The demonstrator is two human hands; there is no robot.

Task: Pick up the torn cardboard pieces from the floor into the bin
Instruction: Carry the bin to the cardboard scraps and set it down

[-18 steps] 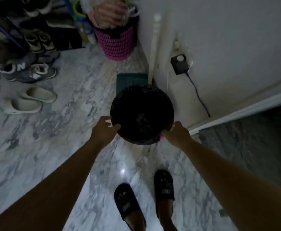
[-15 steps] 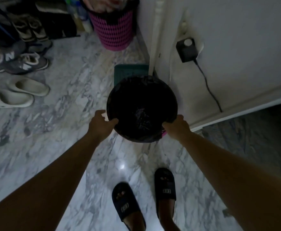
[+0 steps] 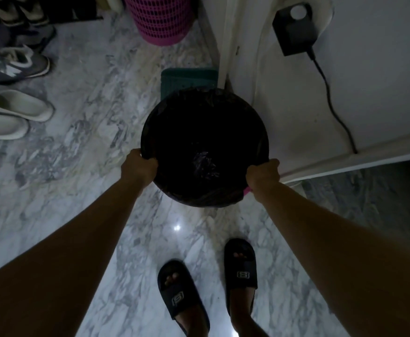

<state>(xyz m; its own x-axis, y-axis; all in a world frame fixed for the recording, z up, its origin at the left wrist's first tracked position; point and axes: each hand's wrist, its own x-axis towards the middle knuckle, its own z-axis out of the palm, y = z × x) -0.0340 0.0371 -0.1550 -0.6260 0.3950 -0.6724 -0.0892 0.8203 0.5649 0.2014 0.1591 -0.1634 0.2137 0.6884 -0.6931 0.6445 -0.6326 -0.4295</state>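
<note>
Here, the left grip (image 3: 139, 167) and right grip (image 3: 263, 175) are each curling tightly over the near rim of the bin (image 3: 150, 122), at its lower-left and lower-right edges. The black-lined bin is filling the frame's centre, between the two grips, by the white wall (image 3: 381, 81). Something crumpled (image 3: 204, 164) is glinting inside it; what it is cannot be told. The black slides (image 3: 244, 274) at the bottom are showing an "S" logo, and the grey sneaker (image 3: 11, 66) at upper left an "N".
</note>
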